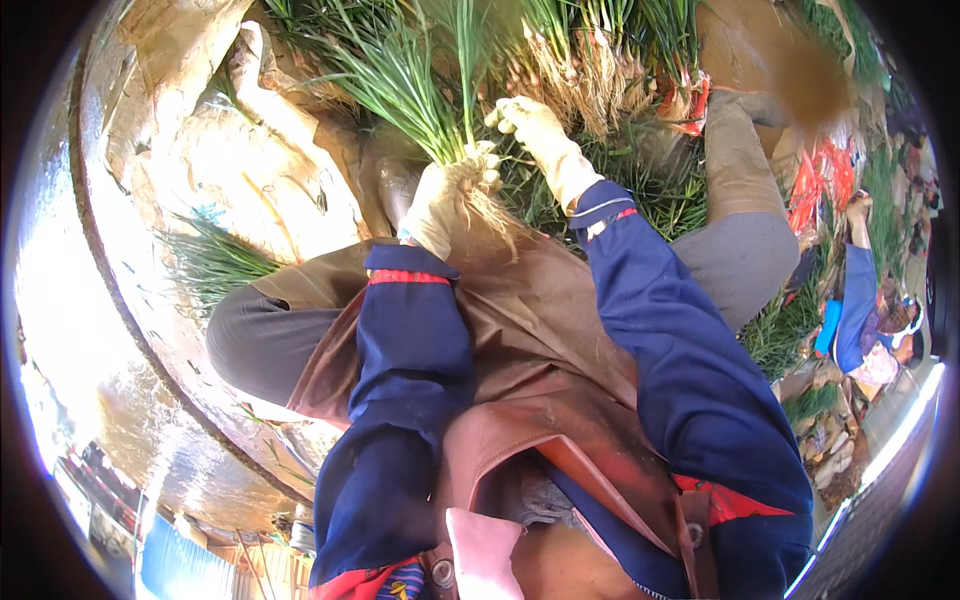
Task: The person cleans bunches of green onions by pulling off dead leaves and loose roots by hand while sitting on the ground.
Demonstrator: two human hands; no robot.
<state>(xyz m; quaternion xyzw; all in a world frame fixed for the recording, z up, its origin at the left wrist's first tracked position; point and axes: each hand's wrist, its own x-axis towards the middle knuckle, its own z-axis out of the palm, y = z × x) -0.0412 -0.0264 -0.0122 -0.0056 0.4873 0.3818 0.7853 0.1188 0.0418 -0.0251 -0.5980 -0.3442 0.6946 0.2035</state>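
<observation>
My left hand, in a pale work glove, grips a bunch of green onions low on the stems. The green leaves fan up and away from me, and stringy roots hang out below the fist. Just to the right, my right hand wears a similar soiled glove. Its fingers are loosely bent near the bunch, and I see nothing held in them. Beyond it stand more bundled green onions with bulbs and tan roots. A brown apron covers my lap beneath both hands.
Loose green leaves litter the ground between my knees. A red plastic strip wraps one bundle, and red plastic bags lie to the right. More greens rest by my left knee. Another person sits at far right. A hose-like line curves along the left.
</observation>
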